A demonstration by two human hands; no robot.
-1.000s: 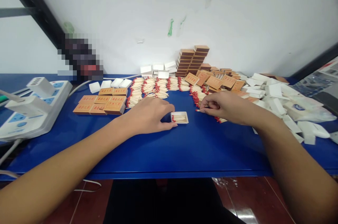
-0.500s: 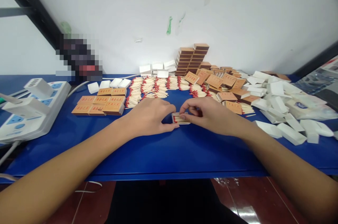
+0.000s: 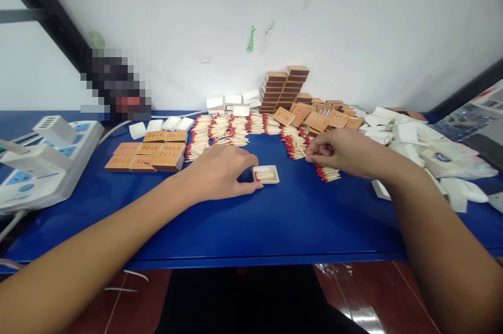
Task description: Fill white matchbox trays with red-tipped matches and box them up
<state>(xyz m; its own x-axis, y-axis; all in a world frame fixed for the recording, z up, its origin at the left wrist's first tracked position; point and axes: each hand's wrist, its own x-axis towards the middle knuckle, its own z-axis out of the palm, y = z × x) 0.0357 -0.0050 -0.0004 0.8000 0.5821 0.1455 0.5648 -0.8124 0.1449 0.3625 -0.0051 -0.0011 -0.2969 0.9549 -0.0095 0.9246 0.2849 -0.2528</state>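
Observation:
My left hand (image 3: 222,172) grips the left end of a small white matchbox tray (image 3: 271,181) between thumb and fingers. The tray lies on the blue table, partly filled with red-headed matches (image 3: 264,176). Off to the right, my right hand (image 3: 340,151) is closed in a pinch at the edge of a heap of matches (image 3: 293,140). A pale matchstick (image 3: 302,152) shows at its fingertips; whether more are in the pinch is hidden. Below that hand lies another small bunch of matches (image 3: 327,173).
Orange matchboxes (image 3: 128,149) lie in rows at left, behind a power strip (image 3: 84,153). Rows of matches (image 3: 238,129) spread at the back, beside a stack of matchboxes (image 3: 281,90). Loose matchbox covers (image 3: 316,121) and white trays (image 3: 406,135) pile up at right.
My right hand has left the tray and moved right to the heap of matches, uncovering the tray's inside. My left hand stays on the tray, which has shifted very slightly left.

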